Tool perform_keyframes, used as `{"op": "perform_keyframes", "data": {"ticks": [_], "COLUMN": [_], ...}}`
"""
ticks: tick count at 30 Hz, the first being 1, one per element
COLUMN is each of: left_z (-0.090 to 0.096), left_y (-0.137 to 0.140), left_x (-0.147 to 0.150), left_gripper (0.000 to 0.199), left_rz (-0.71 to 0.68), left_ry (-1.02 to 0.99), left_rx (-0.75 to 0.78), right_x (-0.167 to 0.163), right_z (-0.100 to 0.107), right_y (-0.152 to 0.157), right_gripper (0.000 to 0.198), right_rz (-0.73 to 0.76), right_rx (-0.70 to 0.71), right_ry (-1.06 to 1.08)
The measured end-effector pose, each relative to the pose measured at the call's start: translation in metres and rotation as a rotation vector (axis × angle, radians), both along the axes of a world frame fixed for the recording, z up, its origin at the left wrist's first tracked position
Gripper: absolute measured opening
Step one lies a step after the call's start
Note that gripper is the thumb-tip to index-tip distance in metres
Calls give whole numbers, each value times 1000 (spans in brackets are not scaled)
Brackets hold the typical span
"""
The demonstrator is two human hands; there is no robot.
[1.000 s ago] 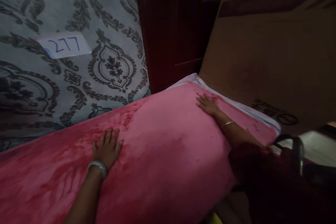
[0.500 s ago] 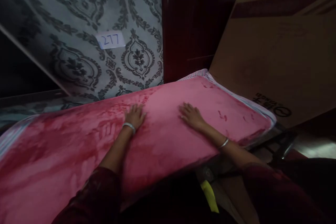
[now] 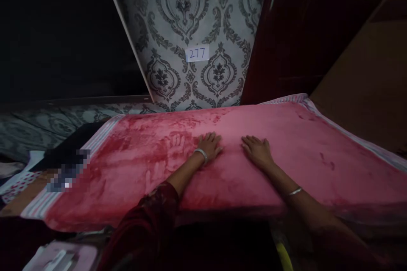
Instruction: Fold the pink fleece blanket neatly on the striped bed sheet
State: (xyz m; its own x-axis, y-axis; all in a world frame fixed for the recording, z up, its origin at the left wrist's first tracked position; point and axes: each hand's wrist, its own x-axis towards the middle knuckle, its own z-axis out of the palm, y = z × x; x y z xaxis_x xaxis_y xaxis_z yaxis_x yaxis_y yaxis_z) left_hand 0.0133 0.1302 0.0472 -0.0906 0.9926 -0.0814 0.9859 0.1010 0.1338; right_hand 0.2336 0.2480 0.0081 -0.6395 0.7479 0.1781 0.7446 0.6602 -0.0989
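A pink plush cloth [image 3: 133, 169] with white-and-grey striped hems is spread flat over a raised table-like surface. Palm down near its middle lies my left hand [image 3: 209, 146], fingers spread, a bracelet at the wrist. My right hand [image 3: 258, 150] also rests flat on the cloth, a short way to the right, its fingers stretched out and a thin bangle on the forearm. Neither hand holds anything. Darker brushed patches and a handprint [image 3: 176, 146] show in the pile left of my left hand; the part around my right hand looks smoother and paler.
Behind the cloth is a patterned wall [image 3: 178, 72] with a paper label [image 3: 197, 53] reading 277. A large dark screen [image 3: 70, 38] stands at the left, a dark red door or cabinet [image 3: 286, 51] and a cardboard box [image 3: 369, 80] at the right. A pink object [image 3: 79, 254] sits below left.
The view has swung left, bringing the cloth's left end and the screen into sight. My right hand has slid left over the cloth, closer to my left hand, which stays about where it was.
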Motion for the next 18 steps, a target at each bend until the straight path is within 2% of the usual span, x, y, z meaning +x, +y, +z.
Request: {"op": "perform_keyframes", "data": {"ticks": [4,7,9,11,13,17,18], "left_z": [-4,-11,-13,-10,-3,13,17], "left_y": [24,35,35,27,6,-59,-76], "left_x": [4,-4,-24,-62,-113,-231,-257], "left_gripper": [67,65,63,61,61,67,68], "left_rz": [-59,-94,-85,-19,106,402,485], "left_ry": [-19,-18,-16,2,36,76,77], "left_rx": [-20,-23,-31,-34,-29,-22,32], "right_x": [-42,-64,-67,-65,-62,-59,-59], "right_z": [7,-3,-13,-21,-26,-31,-33], "right_y": [6,5,4,6,10,13,13], "right_gripper": [57,56,56,56,57,58,58], "right_rz": [54,105,106,101,105,115,115], "right_rx": [0,36,72,91,91,86,86], "right_ry": [53,15,1,1,0,19,29]}}
